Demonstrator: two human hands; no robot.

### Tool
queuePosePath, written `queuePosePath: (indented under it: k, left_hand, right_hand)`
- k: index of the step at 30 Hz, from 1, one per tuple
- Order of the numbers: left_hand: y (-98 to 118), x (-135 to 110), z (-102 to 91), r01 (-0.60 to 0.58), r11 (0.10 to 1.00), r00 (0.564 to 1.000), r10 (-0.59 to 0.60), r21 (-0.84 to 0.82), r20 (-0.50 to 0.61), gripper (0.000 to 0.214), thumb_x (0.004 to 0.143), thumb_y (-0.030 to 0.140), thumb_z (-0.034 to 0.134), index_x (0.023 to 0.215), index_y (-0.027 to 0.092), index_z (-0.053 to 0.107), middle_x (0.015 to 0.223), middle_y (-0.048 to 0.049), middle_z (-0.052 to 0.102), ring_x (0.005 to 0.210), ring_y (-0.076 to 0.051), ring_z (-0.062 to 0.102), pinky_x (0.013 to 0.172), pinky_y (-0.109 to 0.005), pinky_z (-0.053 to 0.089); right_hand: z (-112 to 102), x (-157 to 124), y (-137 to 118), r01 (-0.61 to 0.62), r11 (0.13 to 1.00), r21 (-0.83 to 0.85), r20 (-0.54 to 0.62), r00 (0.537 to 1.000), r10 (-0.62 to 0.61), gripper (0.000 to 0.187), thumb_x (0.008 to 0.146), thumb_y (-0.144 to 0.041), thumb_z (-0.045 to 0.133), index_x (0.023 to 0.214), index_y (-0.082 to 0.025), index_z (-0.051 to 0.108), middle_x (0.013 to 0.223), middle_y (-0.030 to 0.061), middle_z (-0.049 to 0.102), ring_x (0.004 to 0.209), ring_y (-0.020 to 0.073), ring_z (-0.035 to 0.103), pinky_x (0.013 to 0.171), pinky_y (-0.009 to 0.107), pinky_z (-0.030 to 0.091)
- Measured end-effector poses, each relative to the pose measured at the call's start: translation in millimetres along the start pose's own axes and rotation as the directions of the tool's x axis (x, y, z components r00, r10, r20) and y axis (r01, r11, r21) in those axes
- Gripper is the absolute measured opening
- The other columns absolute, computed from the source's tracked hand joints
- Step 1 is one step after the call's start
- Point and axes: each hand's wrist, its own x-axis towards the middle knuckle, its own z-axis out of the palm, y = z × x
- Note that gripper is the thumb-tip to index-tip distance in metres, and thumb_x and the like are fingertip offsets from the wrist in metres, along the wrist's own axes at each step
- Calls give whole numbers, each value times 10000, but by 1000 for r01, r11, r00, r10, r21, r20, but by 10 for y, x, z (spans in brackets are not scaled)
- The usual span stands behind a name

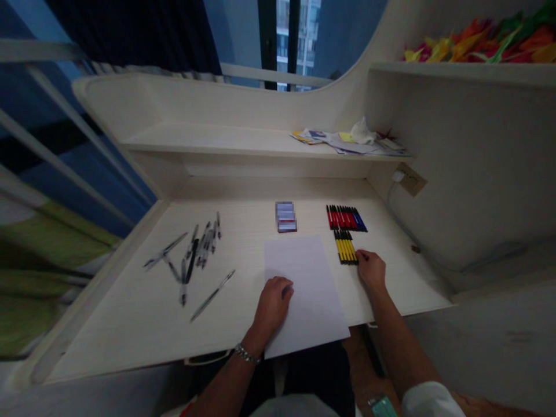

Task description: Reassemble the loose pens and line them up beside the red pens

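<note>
My left hand (273, 302) rests on the left edge of a white sheet of paper (306, 292) lying on the pale desk (130, 313), its fingers curled loosely and holding nothing. My right hand (370, 267) is at the near end of a row of yellow pens (345, 247), fingertips pinched against the rightmost one. Behind those lies a row of red, black and blue pens (346, 218). A small stack of cards or erasers (285, 216) sits beyond the paper.
Several loose silver and black pens (193, 255) are scattered on the desk's left half. A back shelf (226, 139) carries papers and a crumpled tissue (354, 138). A wall socket (409, 179) is on the right panel; coloured paper (482, 40) fills the upper right shelf.
</note>
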Motion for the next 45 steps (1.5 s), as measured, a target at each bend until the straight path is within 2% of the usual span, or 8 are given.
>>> queuePosePath:
  k: [5,9,12,16,21,27,39,45]
  left_hand:
    - [11,10,18,-14,1000,1000,14,7,-2,123,831,160,569,916,194,651,951,-51,658,926,-213,558,867,-376,451]
    - [55,16,2,-24,1000,1000,24,11,5,124,841,162,556,910,190,656,951,-56,664,925,-210,567,870,-376,453]
    - [35,20,-60,2,1000,1000,-2,-16,-18,136,843,191,568,935,193,667,973,-55,677,936,-203,591,875,-366,461]
    - [-155,71,-303,82,996,989,-84,-16,-120,166,854,244,560,948,201,689,976,-49,695,898,-188,628,843,-342,484]
    - [-641,219,-931,256,956,938,-210,142,-277,262,876,319,503,982,178,696,972,-65,707,837,-178,644,811,-308,485]
    - [-1237,329,-1643,566,676,821,-405,473,-403,341,862,287,435,1032,141,693,1010,-141,696,950,-249,625,823,-333,453]
    - [-1447,416,-1665,685,524,719,-601,506,-350,339,765,328,499,899,86,695,896,-224,689,843,-337,650,670,-374,481]
    - [-1231,323,-1759,677,571,735,-559,465,-385,349,833,378,461,922,121,679,900,-177,686,851,-307,636,703,-371,469]
  right_hand:
    - [-15,-230,-415,152,986,65,-71,987,-147,405,894,-402,432,1038,-134,699,1017,134,688,858,233,612,812,355,445]
    - [130,-623,-944,460,873,163,210,848,-486,326,903,-364,468,1083,-202,686,1095,90,669,1024,226,570,947,364,396]
    - [269,-850,-1174,527,841,126,312,783,-538,307,882,-366,525,1116,-237,675,1194,90,623,1109,251,516,953,386,388]
    - [391,-935,-1178,526,848,71,324,792,-518,292,875,-373,541,1097,-254,688,1257,92,582,1144,274,478,950,416,382]
    - [445,-926,-1092,521,850,77,294,803,-518,301,874,-384,539,1107,-263,686,1258,85,577,1150,284,464,943,428,389]
    - [488,-938,-1059,535,841,83,262,802,-537,303,869,-386,542,1105,-264,688,1246,87,581,1142,292,470,945,445,389]
    - [501,-936,-1049,540,836,95,245,801,-546,296,867,-383,548,1101,-267,687,1245,82,583,1140,273,468,943,432,395]
    - [433,-950,-1113,491,863,118,294,813,-502,299,869,-369,540,1100,-251,689,1263,92,575,1159,282,464,971,449,374]
